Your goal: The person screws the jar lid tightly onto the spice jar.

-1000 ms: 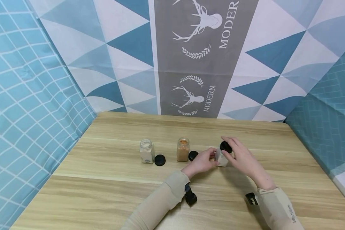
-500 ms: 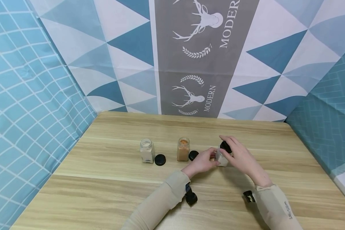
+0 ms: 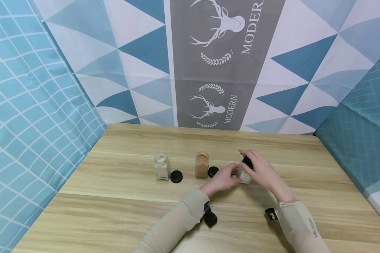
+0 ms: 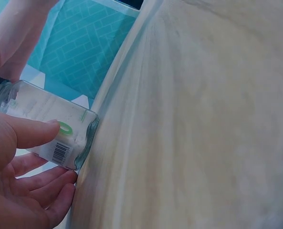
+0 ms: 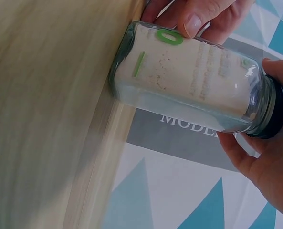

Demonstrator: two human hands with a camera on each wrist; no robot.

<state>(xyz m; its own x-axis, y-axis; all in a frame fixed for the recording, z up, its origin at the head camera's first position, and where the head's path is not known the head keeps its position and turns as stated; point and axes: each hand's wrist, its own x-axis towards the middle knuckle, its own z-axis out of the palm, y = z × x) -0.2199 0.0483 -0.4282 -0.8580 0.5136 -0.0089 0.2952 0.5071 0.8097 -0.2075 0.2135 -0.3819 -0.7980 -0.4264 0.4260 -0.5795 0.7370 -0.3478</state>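
A square glass jar (image 5: 193, 76) of pale powder stands upright on the wooden table, its black lid (image 5: 277, 107) on the mouth. My left hand (image 3: 223, 178) grips the jar low on its body, the thumb (image 4: 34, 132) across the label side. From above, my right hand (image 3: 264, 172) holds the lid between thumb and fingers. Whether the lid is screwed tight cannot be seen. To the left stand an uncapped jar of orange-brown powder (image 3: 201, 168) and an uncapped jar of white powder (image 3: 162, 170).
One black lid (image 3: 213, 171) lies between the orange-brown jar and my left hand. Another black lid (image 3: 176, 176) is beside the white-powder jar. Patterned cloth (image 3: 206, 70) hangs behind the table (image 3: 130, 211), with tiled-print cloth at both sides.
My right hand has turned a little on the lid, its wrist and forearm shifting left. The left hand and the jar stay in place.
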